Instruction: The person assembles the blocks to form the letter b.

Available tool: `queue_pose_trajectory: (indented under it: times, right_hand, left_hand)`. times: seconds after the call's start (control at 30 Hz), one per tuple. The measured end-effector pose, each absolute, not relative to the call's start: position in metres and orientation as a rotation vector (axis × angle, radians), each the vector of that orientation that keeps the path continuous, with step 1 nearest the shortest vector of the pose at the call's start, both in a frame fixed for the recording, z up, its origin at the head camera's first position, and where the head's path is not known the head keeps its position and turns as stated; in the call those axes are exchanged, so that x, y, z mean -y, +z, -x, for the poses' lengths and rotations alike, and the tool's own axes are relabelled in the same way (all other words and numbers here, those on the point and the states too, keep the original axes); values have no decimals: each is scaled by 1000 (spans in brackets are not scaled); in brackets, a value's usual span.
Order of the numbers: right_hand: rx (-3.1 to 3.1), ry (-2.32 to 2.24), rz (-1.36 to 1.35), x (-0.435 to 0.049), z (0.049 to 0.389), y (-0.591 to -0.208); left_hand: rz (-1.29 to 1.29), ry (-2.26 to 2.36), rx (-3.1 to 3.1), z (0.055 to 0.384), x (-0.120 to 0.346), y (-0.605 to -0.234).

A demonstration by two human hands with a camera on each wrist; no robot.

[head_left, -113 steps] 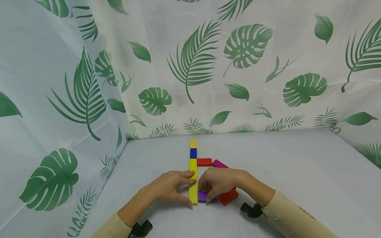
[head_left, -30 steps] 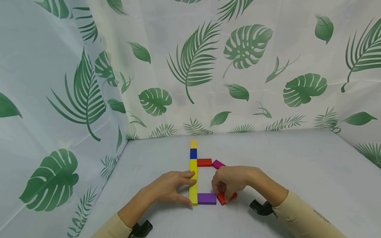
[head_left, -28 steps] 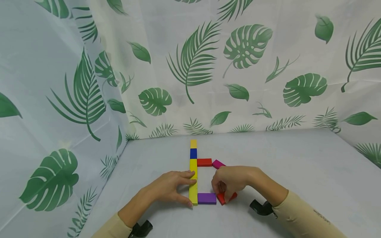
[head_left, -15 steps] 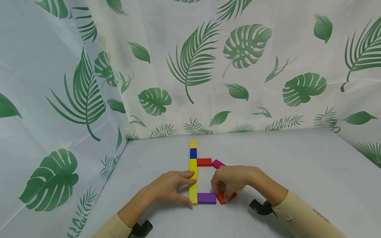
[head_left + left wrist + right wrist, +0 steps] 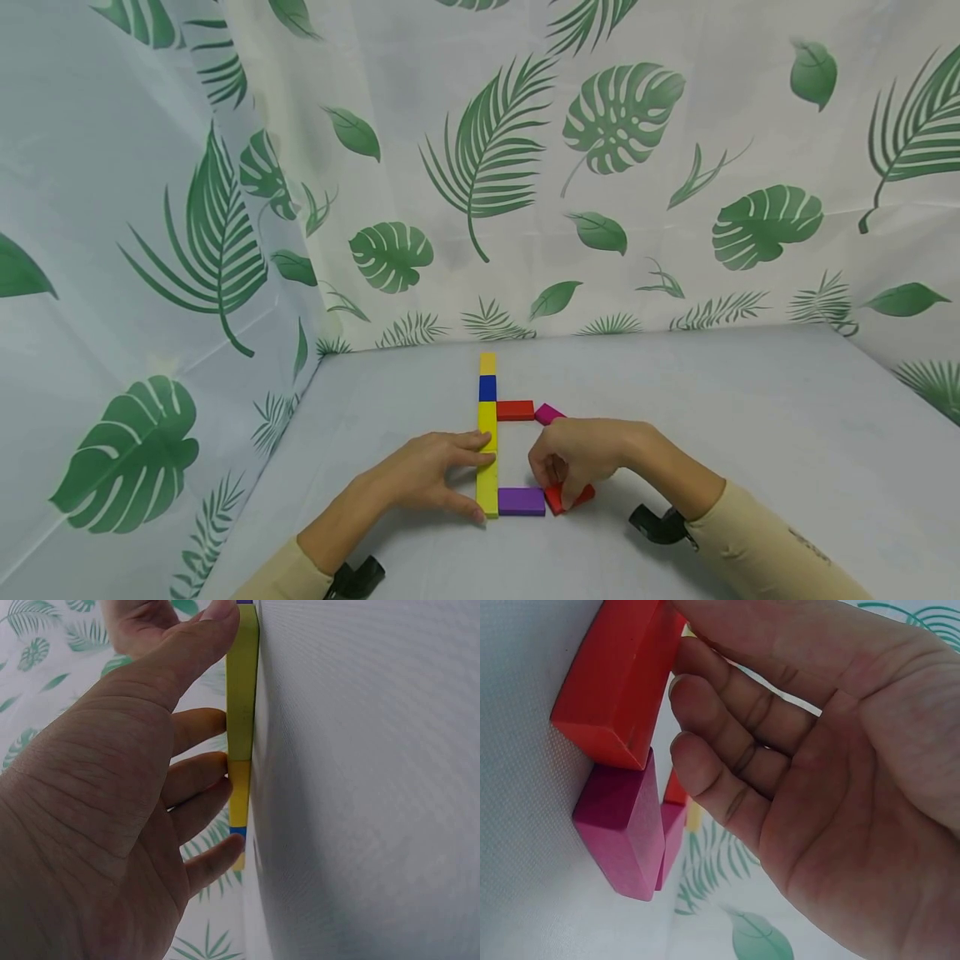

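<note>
My left hand [image 5: 423,468] lies with fingers extended against the left side of a yellow column; its thumb touches the near yellow block [image 5: 487,487]. A second yellow block [image 5: 487,417], a blue block [image 5: 487,388] and a yellow-orange block [image 5: 487,363] continue the column away from me. With thumb and fingers, my right hand [image 5: 596,446] pinches a slanted red block [image 5: 581,497], beside the right end of a purple block [image 5: 521,501]. The right wrist view shows this red block [image 5: 619,682] meeting a magenta block [image 5: 626,840], which the hand hides in the head view.
Another red block [image 5: 515,410] joins the column's right side, followed by a slanted magenta block [image 5: 549,412] partly behind the right hand. The pale tabletop [image 5: 712,392] extends right to a leaf-patterned curtain [image 5: 525,275]. Black wrist cameras [image 5: 658,525] sit under both wrists.
My right hand has gone from the purple block to the slanted red block, then nudged it slightly left toward the purple block's end. The left hand has stayed in place.
</note>
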State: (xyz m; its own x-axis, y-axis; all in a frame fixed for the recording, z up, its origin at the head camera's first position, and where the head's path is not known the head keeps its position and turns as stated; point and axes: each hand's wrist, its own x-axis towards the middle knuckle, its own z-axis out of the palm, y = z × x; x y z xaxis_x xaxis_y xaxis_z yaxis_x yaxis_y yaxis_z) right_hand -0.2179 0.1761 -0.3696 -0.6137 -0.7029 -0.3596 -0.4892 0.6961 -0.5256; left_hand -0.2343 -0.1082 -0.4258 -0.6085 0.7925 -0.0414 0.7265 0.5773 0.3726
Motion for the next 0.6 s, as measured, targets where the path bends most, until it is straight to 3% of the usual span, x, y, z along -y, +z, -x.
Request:
queue_pose_trajectory:
  times: [0.6]
  right_hand:
    - [-2348,-526,945,-176,219,-371]
  left_hand:
    - [-1297,468,-2613,234,109,-427]
